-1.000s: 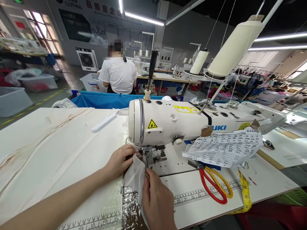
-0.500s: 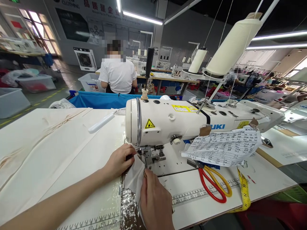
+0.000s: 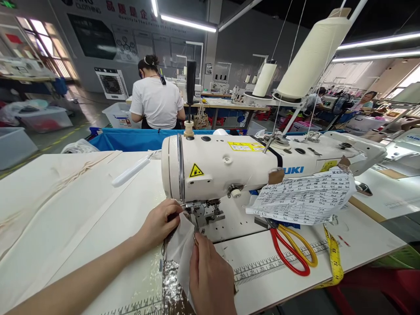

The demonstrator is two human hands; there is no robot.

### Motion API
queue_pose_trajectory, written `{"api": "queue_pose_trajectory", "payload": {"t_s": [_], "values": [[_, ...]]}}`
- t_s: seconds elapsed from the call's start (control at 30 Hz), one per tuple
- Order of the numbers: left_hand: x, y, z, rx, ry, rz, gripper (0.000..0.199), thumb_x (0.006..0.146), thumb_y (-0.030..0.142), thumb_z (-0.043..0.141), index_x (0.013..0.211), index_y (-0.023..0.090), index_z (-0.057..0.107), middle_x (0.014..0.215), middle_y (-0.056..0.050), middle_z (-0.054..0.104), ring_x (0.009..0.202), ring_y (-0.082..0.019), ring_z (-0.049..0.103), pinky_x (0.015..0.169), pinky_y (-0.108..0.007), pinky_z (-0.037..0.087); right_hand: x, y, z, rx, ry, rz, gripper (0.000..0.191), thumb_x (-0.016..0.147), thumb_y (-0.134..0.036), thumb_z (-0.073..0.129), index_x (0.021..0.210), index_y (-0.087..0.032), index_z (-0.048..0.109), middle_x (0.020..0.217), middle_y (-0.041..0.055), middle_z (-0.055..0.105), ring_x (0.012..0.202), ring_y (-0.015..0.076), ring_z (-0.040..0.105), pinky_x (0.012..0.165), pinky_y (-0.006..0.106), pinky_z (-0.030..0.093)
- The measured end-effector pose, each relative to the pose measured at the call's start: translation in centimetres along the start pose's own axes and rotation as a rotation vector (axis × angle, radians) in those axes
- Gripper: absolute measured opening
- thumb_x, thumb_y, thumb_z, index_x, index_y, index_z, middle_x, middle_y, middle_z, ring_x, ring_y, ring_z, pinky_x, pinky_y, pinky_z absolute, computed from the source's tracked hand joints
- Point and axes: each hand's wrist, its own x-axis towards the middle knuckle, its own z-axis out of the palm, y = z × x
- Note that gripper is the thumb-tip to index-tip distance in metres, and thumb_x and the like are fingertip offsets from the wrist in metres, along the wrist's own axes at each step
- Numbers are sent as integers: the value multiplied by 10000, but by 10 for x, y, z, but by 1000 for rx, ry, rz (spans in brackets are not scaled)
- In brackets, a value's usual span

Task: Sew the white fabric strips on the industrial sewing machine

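Note:
A white sewing machine (image 3: 210, 168) stands in the middle of the head view. Under its needle end lies a piece of thin white fabric (image 3: 180, 240). My left hand (image 3: 160, 221) is closed on the fabric's upper left edge, right beside the presser foot (image 3: 196, 225). Closer to me, my right hand (image 3: 210, 273) pinches the fabric's right edge, just in front of the foot. The fabric is stretched between both hands and hides part of the shiny taped strip (image 3: 172, 284) below. My right fingertips are partly hidden.
Scissors with red and yellow handles (image 3: 290, 251) and a yellow tape measure (image 3: 334, 258) lie to the right. A written sheet (image 3: 302, 199) hangs from the machine. Long pale fabric (image 3: 55, 210) covers the left tabletop. Thread cones (image 3: 313, 57) stand behind; a person in white (image 3: 155, 103) sits beyond.
The view has shifted slightly, so the machine appears a little further left. Both hands keep hold of the fabric, and its near part has folded a little differently by my right hand.

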Motion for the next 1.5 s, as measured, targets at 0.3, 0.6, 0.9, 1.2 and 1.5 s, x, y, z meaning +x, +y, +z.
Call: {"api": "queue_pose_trajectory", "payload": {"t_s": [0.3, 0.6, 0.9, 1.2, 1.5], "values": [[-1, -1, 4, 75, 63, 121, 220, 866, 141, 434, 874, 179, 650, 747, -27, 575, 762, -174, 592, 653, -267, 501, -1, 1, 5, -51, 10, -23, 469, 1020, -165, 210, 1012, -100, 675, 720, 93, 740, 509, 193, 716, 357, 273, 530], [-1, 2, 9, 225, 109, 225, 206, 820, 83, 455, 934, 168, 603, 780, -45, 576, 783, -198, 578, 666, -299, 514, -2, 0, 6, -58, -15, -12, 437, 975, -104, 256, 1039, -75, 687, 753, 110, 751, 542, 212, 730, 367, 284, 558], [0, -1, 8, 216, 107, 215, 203, 842, 73, 454, 926, 188, 598, 752, -26, 569, 763, -186, 588, 651, -281, 510, -3, 0, 5, -52, -40, 0, 404, 969, -91, 276, 1064, -86, 669, 794, 113, 760, 554, 207, 732, 377, 273, 551], [0, 0, 3, 101, 68, 152, 198, 841, 88, 439, 871, 192, 604, 775, -22, 602, 756, -169, 598, 638, -272, 508, -3, 0, 6, -50, -40, -10, 451, 991, -121, 224, 1046, -90, 670, 779, 125, 752, 572, 201, 735, 407, 255, 561], [-3, 2, -3, 177, 14, 312, 255, 834, 23, 433, 900, 167, 633, 894, -58, 656, 859, -181, 593, 705, -283, 538, 3, -5, 6, -117, -23, -1, 488, 1013, -144, 185, 1054, -72, 666, 759, 135, 754, 543, 211, 730, 379, 261, 546]]}}
